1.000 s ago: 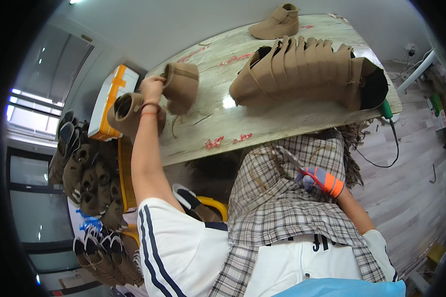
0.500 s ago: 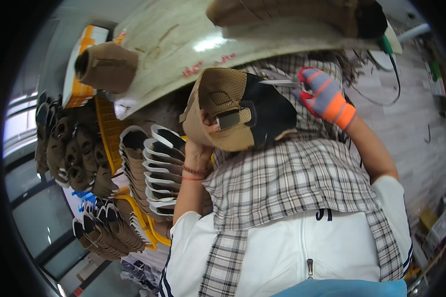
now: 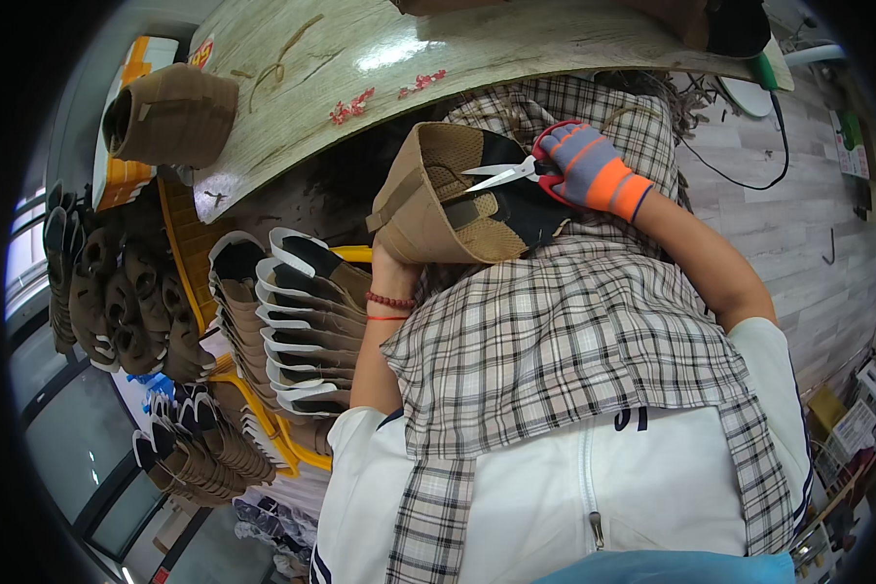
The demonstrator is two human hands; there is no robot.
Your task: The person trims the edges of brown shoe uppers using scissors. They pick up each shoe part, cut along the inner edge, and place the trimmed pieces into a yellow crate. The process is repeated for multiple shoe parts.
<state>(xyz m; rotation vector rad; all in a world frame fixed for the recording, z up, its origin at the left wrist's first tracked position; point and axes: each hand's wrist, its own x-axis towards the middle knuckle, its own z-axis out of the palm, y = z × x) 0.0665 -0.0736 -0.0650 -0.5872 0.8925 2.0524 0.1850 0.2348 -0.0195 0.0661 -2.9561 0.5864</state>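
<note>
A tan and black shoe upper (image 3: pixel 420 216) is held above my lap, its mesh-lined opening facing up and right. My left hand (image 3: pixel 395 271) grips it from the near left side; the fingers are mostly hidden behind the upper. In a grey and orange glove, my right hand (image 3: pixel 594 170) is closed around the red handles of a pair of scissors (image 3: pixel 504 174). The scissor blades are spread and reach over the upper's opening, close to a dark tab with a tan end. Whether they touch the lining, I cannot tell.
Beyond my lap runs a pale table (image 3: pixel 311 58) with red flower prints and loose scraps. Another tan upper (image 3: pixel 180 115) stands at its left end. Stacked uppers (image 3: pixel 307 326) with white edges fill the left, beside a yellow rack (image 3: pixel 187 258). A black cable (image 3: pixel 749 185) hangs at right.
The scissors have come left, over the upper's opening, and their blades are now spread. My left hand has turned the upper, so more of its tan outside shows.
</note>
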